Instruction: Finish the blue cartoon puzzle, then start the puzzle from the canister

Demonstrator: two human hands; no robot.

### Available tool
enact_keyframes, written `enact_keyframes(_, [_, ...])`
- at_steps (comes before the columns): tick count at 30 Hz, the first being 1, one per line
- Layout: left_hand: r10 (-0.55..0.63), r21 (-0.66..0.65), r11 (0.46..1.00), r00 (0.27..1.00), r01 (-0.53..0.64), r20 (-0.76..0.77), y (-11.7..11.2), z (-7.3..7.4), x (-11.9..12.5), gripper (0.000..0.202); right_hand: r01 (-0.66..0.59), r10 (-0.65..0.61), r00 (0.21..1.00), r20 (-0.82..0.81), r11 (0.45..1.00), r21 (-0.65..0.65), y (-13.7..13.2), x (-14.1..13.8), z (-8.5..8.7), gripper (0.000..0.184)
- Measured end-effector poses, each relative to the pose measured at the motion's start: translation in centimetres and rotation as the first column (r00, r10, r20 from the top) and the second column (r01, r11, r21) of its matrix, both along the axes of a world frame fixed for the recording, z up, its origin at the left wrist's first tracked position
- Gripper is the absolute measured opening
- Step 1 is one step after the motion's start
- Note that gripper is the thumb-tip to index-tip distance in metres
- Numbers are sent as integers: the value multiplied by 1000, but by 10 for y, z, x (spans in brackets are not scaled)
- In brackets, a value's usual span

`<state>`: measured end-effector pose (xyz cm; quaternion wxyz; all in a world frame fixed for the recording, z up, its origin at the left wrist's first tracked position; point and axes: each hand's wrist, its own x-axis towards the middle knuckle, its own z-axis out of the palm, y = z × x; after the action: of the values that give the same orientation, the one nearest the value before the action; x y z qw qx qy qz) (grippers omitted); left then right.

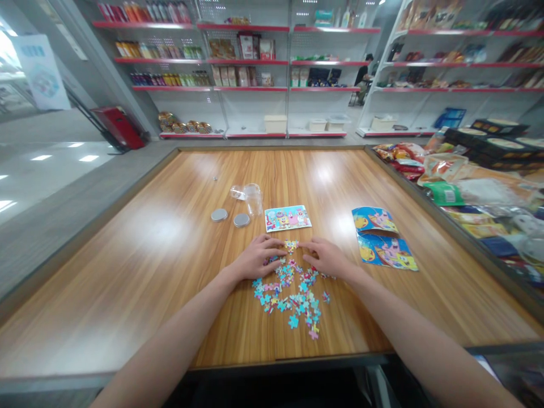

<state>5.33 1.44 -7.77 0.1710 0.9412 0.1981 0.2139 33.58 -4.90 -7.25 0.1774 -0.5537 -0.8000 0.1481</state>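
A small joined cluster of puzzle pieces (291, 245), yellow and white, lies on the table between my two hands. My left hand (259, 258) rests at its left side, fingers stretched out and apart, the fingertips at or near the cluster's edge. From the other side my right hand (326, 256) reaches in, its index finger extended to the cluster's right edge and its other fingers loosely bent. Many loose puzzle pieces (302, 303), mostly light blue with some pink and yellow, spread below and partly under both hands. Just behind the cluster lies a cartoon picture card (288, 219).
Two grey round lids (219, 215) and clear plastic containers (253, 199) stand left of the card. A blue cartoon package (385, 241) lies at right. Bagged goods (463, 190) border the table's right edge. Behind are stocked shelves (249, 61) and a seated person (363, 76).
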Motion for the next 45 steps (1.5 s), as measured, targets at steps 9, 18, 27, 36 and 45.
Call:
enact_keyframes(9, [1, -63, 998, 1000, 1, 26, -2, 5, 1, 41, -9, 9, 1000, 0, 1000, -10, -2, 2, 0, 39])
enact_keyframes(18, [81, -176, 981, 997, -79, 3, 5, 23, -15, 33, -36, 33, 997, -73, 999, -39, -7, 10, -3, 39])
enact_keyframes(27, [67, -266, 953, 957, -145, -282, -4, 54, -30, 33, -23, 7, 983, -185, 996, -84, -6, 19, 0, 29])
enact_keyframes(36, [153, -189, 960, 954, -205, -257, -11, 37, -26, 28, -31, 27, 997, -74, 999, -45, -8, 14, 2, 31])
enact_keyframes(45, [147, -8, 988, 950, -155, -277, -19, 22, -20, 38, -36, 36, 999, -18, 999, -30, -11, 6, 9, 35])
